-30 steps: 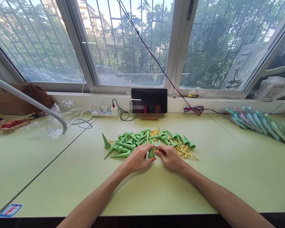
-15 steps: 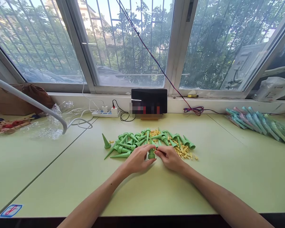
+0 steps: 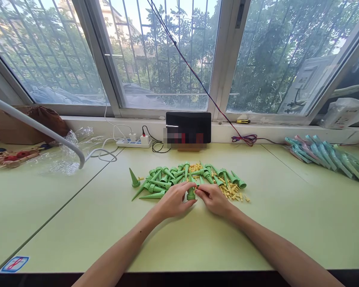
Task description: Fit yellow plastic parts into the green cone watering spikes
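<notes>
No text can be read; a red looped sign [image 3: 17, 262], blue-framed, is borne by a white sticker [image 3: 14, 264] on the pale yellow-green desk [image 3: 77, 223].

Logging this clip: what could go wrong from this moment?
The upright green cone might tip or slip if the left hand loosens its grip. The right hand, close to the loose yellow pieces, could scatter some if it swings outward. The separate cone standing at the far left may topple if bumped.

Bright daylight through windows [image 3: 164, 59], soft shadows
</notes>
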Demonstrator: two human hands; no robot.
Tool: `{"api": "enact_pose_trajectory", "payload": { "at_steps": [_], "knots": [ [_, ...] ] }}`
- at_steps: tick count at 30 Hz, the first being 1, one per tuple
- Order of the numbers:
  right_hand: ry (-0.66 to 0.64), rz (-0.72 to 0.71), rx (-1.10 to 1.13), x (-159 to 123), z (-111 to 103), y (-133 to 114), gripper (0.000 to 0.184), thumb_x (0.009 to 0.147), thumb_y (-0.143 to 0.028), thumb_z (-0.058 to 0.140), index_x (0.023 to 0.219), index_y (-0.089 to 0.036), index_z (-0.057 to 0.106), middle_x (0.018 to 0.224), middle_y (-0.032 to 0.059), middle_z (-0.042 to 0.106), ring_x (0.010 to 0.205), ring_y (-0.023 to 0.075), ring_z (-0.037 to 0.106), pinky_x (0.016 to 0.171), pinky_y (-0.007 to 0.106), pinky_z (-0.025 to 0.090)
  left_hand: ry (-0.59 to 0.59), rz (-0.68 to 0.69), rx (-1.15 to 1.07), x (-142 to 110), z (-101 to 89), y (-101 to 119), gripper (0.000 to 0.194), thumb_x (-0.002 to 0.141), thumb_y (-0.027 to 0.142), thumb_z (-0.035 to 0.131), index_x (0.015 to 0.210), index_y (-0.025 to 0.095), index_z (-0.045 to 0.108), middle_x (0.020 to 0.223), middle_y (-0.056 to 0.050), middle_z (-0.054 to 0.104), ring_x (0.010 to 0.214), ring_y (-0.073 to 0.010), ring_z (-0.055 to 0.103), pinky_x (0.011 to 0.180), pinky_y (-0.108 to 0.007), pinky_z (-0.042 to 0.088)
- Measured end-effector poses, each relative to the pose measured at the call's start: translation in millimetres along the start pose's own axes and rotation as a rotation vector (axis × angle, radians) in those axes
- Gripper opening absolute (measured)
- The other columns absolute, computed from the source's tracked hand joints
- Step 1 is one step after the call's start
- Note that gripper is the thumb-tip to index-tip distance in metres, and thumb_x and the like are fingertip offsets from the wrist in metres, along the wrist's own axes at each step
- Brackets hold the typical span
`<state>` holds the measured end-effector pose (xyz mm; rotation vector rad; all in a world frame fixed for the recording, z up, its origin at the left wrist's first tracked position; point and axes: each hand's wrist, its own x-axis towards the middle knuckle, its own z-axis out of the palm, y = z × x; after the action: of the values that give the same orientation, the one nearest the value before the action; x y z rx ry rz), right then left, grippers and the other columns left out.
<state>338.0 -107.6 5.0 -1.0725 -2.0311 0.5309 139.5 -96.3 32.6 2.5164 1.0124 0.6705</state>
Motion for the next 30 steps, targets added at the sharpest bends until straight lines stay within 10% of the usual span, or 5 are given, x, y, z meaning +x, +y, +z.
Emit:
{"api": "enact_pose_trajectory", "payload": {
  "at_steps": [30],
  "knots": [
    [0.000, 0.073, 0.091, 1.3, 0.0, -2.2, 0.039, 0.095, -0.036, 0.046, 0.061, -0.019, 0.038, 0.058, -0.0037, 0.035, 0.056, 0.0116, 0.031, 0.052, 0.027, 0.023, 0.022, 0.014, 0.016, -0.4, -1.3, 2.0, 0.037, 0.085, 0.030, 0.063, 0.119, 0.019, 0.060, 0.096, -0.005, 0.067, 0.069, -0.0158, 0.060, 0.070, -0.028, 0.048]
  ]
}}
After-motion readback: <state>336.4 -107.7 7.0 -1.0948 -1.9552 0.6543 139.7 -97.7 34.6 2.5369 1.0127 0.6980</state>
